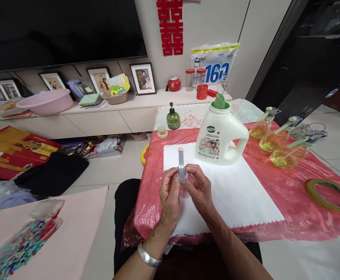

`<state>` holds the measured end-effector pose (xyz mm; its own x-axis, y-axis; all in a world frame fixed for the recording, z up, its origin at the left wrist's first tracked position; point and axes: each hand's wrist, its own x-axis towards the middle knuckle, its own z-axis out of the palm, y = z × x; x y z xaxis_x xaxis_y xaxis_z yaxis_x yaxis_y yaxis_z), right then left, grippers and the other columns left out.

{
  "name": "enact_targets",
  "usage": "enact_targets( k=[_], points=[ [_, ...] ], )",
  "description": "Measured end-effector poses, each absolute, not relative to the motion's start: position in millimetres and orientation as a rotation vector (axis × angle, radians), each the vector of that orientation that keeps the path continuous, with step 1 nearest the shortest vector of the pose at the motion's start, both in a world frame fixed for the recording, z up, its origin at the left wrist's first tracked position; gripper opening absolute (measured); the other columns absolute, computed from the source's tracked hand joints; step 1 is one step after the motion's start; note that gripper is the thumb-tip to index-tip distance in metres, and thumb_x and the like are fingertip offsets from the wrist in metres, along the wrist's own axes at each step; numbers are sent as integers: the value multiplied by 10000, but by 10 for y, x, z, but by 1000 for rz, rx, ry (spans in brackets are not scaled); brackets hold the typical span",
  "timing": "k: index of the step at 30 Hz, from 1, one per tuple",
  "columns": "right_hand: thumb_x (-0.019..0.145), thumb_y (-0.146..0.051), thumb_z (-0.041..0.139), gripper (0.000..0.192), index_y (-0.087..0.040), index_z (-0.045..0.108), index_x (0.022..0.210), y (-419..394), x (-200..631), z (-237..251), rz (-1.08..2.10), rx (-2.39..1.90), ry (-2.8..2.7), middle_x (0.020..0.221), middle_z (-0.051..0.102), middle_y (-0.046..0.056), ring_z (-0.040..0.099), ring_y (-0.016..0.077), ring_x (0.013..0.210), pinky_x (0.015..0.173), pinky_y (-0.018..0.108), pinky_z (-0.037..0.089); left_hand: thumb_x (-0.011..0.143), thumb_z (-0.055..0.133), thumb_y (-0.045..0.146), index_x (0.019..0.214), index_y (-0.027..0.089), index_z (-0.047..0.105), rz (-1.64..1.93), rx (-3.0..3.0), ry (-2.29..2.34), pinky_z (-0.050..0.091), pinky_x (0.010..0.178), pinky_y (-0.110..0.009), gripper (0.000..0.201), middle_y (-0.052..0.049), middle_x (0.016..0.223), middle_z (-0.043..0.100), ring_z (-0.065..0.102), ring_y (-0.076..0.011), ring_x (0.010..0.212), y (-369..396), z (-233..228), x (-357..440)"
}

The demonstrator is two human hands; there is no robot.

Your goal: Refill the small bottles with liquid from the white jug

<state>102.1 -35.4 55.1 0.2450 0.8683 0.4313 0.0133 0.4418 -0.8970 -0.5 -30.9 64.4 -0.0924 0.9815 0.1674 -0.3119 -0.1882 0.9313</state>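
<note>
Seated at a table (289, 194) draped in red plastic, a person closes the left hand (170, 192) and right hand (200, 188) in a tight grip on a small clear pump bottle (182, 173) above the white mat (239, 194), apparently seating its grey dispenser head, with the white detergent jug (219, 134) just behind.

Bright, even indoor light — soft shadows, wide-angle bending at edges, blurred lower-left corner.

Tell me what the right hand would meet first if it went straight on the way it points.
Probably the white jug: the right hand, gripping a small spray bottle, points up the white mat towards it, though depth is unclear.
</note>
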Motion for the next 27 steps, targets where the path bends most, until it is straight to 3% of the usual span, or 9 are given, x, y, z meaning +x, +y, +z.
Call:
enact_targets(
  k=[6,14,18,22,27],
  points=[
    [880,-242,704,202,-244,649,1075,-330,964,502,672,-990,-1146,1074,621,37,608,180,1037,919,339,497,810,802,416,1114,235,678,1470,1048,906,497,964,-317,375,-35,1083,689,640,-198,1041,-285,666,0],
    [862,-257,704,231,-233,625,1078,-329,946,463,668,-1004,-1144,1072,601,56,601,196,1021,907,360,505,717,860,381,924,207,647,1434,1003,1033,491,723,-245,344,15,848,643,579,-128,754,-250,801,41],
    [882,-295,685,264,-252,634,1138,-369,1025,478,754,-959,-1169,1118,603,52,595,208,1071,960,373,490,743,837,380,939,208,674,1440,1082,1068,511,833,-297,307,-17,923,675,630,-173,878,-248,760,26],
    [987,-375,545,265,-265,668,1194,-377,1090,485,820,-944,-1187,1190,604,54,580,212,1139,1007,367,470,799,801,381,969,215,703,1450,1161,1070,500,950,-349,257,-40,1006,695,654,-205,990,-249,724,9],
    [1049,-404,465,302,-282,657,1248,-350,1065,499,774,-995,-1193,1229,599,45,566,191,1171,1035,352,438,808,798,410,977,210,725,1467,1191,1066,520,936,-351,271,-55,1021,715,668,-214,995,-250,728,15]
  ],
)
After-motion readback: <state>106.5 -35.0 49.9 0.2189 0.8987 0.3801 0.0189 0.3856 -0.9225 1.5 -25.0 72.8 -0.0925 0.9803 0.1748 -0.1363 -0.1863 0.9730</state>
